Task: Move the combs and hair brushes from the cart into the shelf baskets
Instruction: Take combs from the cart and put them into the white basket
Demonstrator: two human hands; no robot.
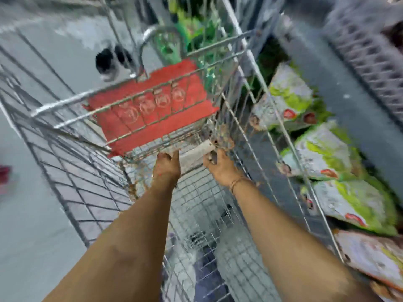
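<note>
The frame is motion-blurred. A wire shopping cart (72,171) with a red seat flap (152,105) fills the middle. Both my arms reach into the cart just below the flap. My left hand (166,165) lies against the left edge of a pale flat packet (194,155), and the blur hides its grip. My right hand (221,168) has its fingers curled over the packet's right end, where something dark shows. Blurred dark items (196,238) lie on the cart floor under my arms. I cannot make out any comb or brush clearly.
Green and white printed bags (327,153) lie stacked on a low shelf to the right of the cart. A grey perforated shelf basket (366,46) is at the top right. Grey floor lies to the left. Green goods (196,31) show beyond the cart's far end.
</note>
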